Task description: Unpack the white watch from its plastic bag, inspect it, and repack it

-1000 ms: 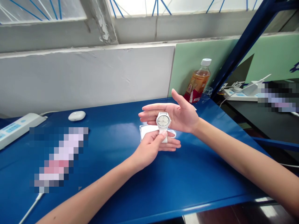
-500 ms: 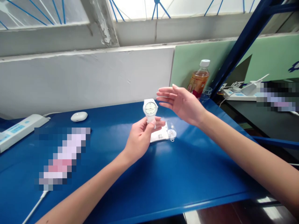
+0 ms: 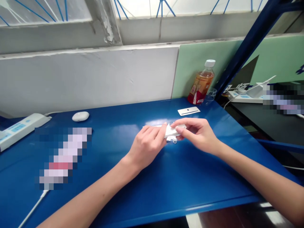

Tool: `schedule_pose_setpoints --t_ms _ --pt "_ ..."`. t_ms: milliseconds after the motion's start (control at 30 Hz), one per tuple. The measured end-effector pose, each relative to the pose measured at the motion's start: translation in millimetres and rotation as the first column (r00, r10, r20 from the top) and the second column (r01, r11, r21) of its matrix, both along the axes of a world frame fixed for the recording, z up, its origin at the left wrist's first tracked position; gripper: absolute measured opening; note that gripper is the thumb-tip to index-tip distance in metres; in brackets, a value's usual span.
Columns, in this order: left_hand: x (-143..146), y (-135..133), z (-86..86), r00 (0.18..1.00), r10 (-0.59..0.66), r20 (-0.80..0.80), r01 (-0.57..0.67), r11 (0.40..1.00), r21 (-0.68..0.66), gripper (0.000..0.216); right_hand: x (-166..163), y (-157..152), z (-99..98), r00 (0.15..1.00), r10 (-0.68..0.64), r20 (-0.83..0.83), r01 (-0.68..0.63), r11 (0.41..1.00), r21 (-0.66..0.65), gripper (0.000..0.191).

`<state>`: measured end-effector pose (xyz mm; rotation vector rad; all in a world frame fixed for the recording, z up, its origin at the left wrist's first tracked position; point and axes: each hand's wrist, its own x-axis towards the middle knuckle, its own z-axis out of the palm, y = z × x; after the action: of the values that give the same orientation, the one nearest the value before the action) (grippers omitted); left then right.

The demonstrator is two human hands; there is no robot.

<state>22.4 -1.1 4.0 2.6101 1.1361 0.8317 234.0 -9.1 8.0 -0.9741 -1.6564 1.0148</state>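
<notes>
The white watch point(image 3: 178, 129) is between my two hands over the middle of the blue table, its strap stretched sideways and its dial hidden. My left hand point(image 3: 150, 139) has its back up and its fingers closed around the left end. At the other end, my right hand point(image 3: 197, 134) pinches the white strap between thumb and fingers. Just beneath, a clear round charm point(image 3: 174, 139) with a small chain shows; the flat white packet beside it is mostly covered by my hands.
A white card point(image 3: 188, 111) lies behind my right hand, near a drink bottle point(image 3: 201, 84) and a clear cup point(image 3: 211, 94). To the left are a white earbud case point(image 3: 80, 116), a power strip point(image 3: 22, 129) and a blurred-out phone point(image 3: 64, 158) on a cable. A blue post point(image 3: 242, 47) slants at right.
My left hand has lowered the watch and turned palm down. My right hand, raised and spread before, has come down to grip the strap. The white card is now uncovered.
</notes>
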Motion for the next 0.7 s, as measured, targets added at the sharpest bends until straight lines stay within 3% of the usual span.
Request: schedule_pose_setpoints --t_ms 133,267,367,567,633,700 --pt "-5 10 -2.7 0.999 -0.043 -0.002 0.043 0.999 0.018 0.047 10 9 -4.8 0.994 -0.072 0.078 0.066 0.995 0.079 0.019" --pt "-19 19 -6.3 0.992 -0.081 -0.099 0.073 0.994 -0.082 0.069 22 23 -9.1 0.983 -0.155 0.096 0.142 0.982 0.127 0.020" --pt "-26 21 -7.8 0.982 -0.093 -0.164 0.069 0.987 -0.143 0.062 29 31 -12.5 0.967 -0.190 0.170 0.172 0.978 0.117 0.024" --pt "-30 23 -11.2 0.985 -0.091 -0.148 0.058 0.976 -0.210 0.055 33 36 -10.3 0.871 -0.277 0.406 0.212 0.957 0.199 0.008" --pt "-30 24 -12.9 0.988 -0.081 -0.129 0.052 0.975 -0.215 0.054 34 37 -8.4 0.846 -0.282 0.452 0.229 0.958 0.170 0.007" --pt "-31 24 -14.3 0.990 -0.076 -0.115 0.050 0.976 -0.211 0.053 33 38 -8.1 0.873 -0.238 0.426 0.230 0.971 0.070 0.007"
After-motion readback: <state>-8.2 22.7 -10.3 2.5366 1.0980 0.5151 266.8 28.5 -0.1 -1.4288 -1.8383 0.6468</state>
